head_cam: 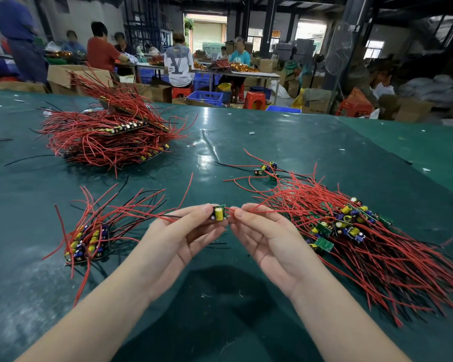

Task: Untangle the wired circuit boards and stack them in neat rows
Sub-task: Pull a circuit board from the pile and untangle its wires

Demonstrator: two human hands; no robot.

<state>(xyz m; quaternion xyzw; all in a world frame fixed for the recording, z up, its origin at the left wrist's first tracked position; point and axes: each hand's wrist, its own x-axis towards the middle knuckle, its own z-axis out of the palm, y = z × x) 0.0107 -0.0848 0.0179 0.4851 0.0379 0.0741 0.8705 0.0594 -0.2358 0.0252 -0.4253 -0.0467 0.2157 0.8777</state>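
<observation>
Fingers (207, 209) of our left hand (178, 236) pinch a small circuit board (219, 213) above the counter (246, 142) while our right hand (266, 237) pinches its red wires (262, 210), palms up, between the stacked boards (87, 242) and tangled pile (351, 231), bare counter beyond.

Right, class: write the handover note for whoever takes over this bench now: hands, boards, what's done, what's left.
Left hand pinches one circuit board. Right hand pinches its red wires.
Small row near left: started, wires fanning away.
Large stack far left: done.
Tangled pile at right and a few loose boards beyond it: left to untangle.
Likely next: lay the held board on the small row.
</observation>
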